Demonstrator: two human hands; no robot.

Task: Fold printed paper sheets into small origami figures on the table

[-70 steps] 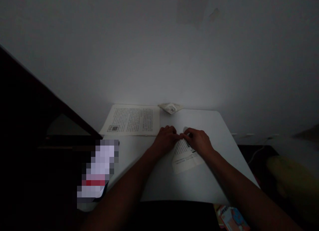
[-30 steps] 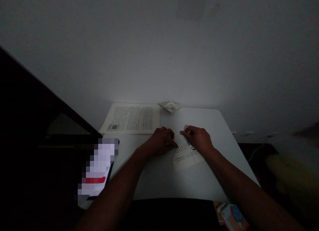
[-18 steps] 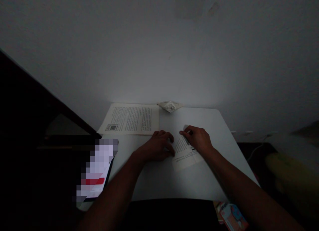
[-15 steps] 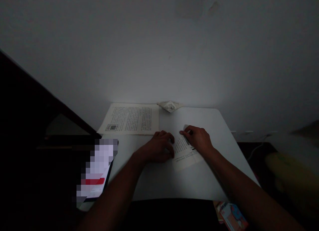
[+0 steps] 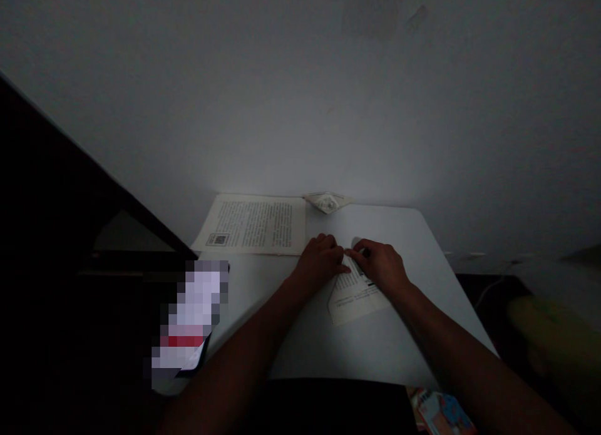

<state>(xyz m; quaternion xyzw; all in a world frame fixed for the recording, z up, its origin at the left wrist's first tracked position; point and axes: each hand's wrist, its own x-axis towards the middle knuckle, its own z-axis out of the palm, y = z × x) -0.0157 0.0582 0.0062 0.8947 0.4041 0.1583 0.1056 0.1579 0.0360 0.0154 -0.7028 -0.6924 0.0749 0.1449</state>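
A folded sheet of printed paper (image 5: 353, 295) lies near the middle of the white table (image 5: 375, 347). My left hand (image 5: 320, 258) rests on its upper left edge, fingers bent and pressed down on the paper. My right hand (image 5: 382, 266) lies over the paper's upper right part, fingertips pinched at the top fold. The two hands' fingertips nearly meet at the paper's top. The room is dim, so the fingers' fine details are hard to read.
A printed page (image 5: 256, 232) lies flat at the table's far left. A small folded paper shape (image 5: 328, 201) sits at the far edge by the wall. A phone with a blurred screen (image 5: 190, 322) lies at the left. A colourful packet (image 5: 444, 413) shows below the table's right corner.
My left hand slid down along the paper's left edge, then came back up to the top beside my right fingertips. My right hand has stayed on the paper.
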